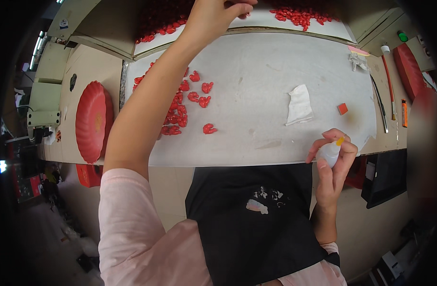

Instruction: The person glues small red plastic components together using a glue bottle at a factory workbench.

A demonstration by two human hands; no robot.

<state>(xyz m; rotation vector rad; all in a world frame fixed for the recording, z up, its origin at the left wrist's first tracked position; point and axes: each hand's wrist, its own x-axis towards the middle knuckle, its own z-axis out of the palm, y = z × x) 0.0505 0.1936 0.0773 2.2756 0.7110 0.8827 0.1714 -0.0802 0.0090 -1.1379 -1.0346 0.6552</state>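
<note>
My left arm stretches across the table to the far edge, where my left hand (214, 18) is over the white-lined opening of a cabinet. Its fingertips are pinched together at the picture's top; whatever they hold, if anything, is too small to make out. Close by lie many small red moulded pieces (299, 18) inside the cabinet. My right hand (336, 164), at the near right edge, is wrapped round a small white squeeze bottle (328, 153) with a yellow tip pointing up. More red pieces (182, 110) are scattered on the white sheet (242, 95), partly hidden by my left forearm.
A crumpled white cloth (300, 105) and a small red square block (342, 109) lie on the sheet. Right of them are a red-handled brush (389, 86), a dark thin tool (379, 102) and an orange lighter (404, 114). Red fluted trays (91, 122) stand at both sides.
</note>
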